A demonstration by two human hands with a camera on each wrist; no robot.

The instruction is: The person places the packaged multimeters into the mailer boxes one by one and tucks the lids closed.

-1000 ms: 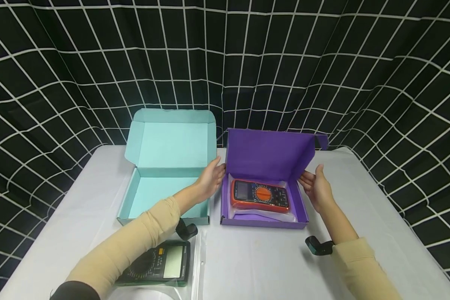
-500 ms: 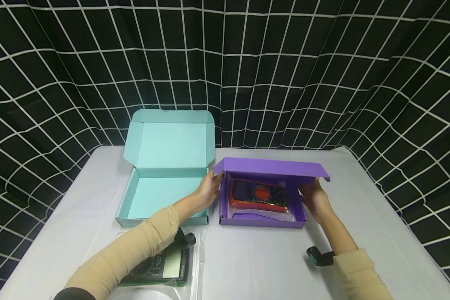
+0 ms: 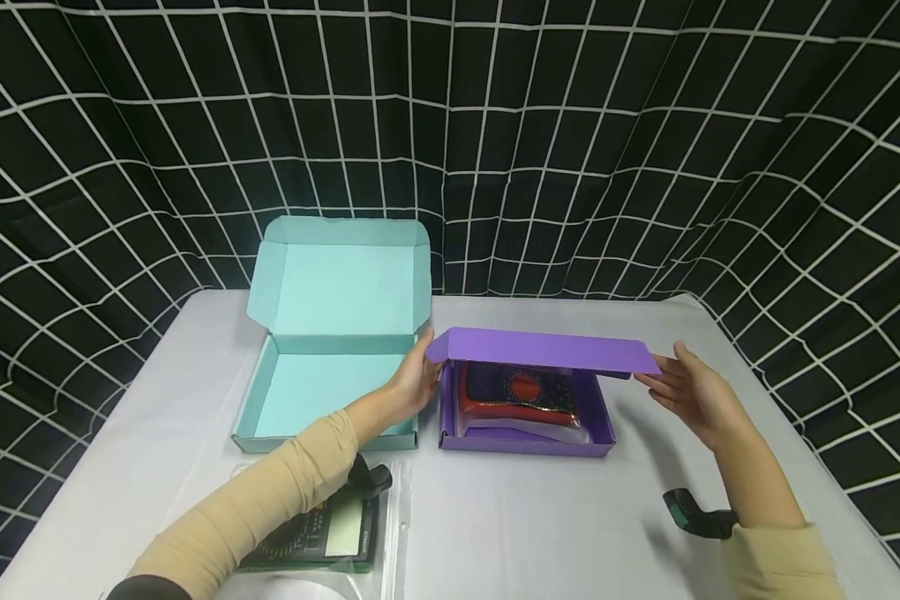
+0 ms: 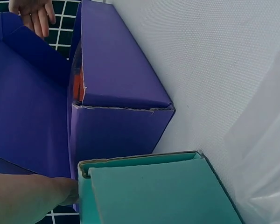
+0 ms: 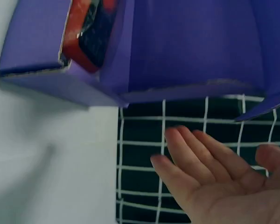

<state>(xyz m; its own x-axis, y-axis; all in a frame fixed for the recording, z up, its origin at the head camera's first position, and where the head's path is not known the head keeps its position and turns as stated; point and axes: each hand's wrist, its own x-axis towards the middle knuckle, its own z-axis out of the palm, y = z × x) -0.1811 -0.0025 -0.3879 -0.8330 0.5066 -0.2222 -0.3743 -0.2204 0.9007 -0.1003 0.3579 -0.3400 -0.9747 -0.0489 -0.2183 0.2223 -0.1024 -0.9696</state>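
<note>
In the head view, the purple cardboard box (image 3: 525,446) has its lid (image 3: 547,348) tilted forward, partly lowered. A red-and-black multimeter (image 3: 521,387) in clear plastic lies inside, its upper part shaded by the lid. My left hand (image 3: 408,383) is at the box's left side, next to the lid's left end; its fingertips are partly hidden. My right hand (image 3: 701,396), fingers extended, is at the lid's front right corner. In the right wrist view the right hand (image 5: 214,172) is apart from the cardboard, palm showing and holding nothing.
Left of the purple box stands a teal box (image 3: 345,392), lid raised, nothing inside. In front of it lies a dark multimeter (image 3: 330,533) in a clear bag, partly covered by my left forearm. A black gridded curtain (image 3: 450,150) surrounds the white table (image 3: 525,525).
The purple lid has swung forward and down from upright, shading the multimeter. My right hand has moved right, away from the box's side, to the lid's corner. The left hand stays nearly in place.
</note>
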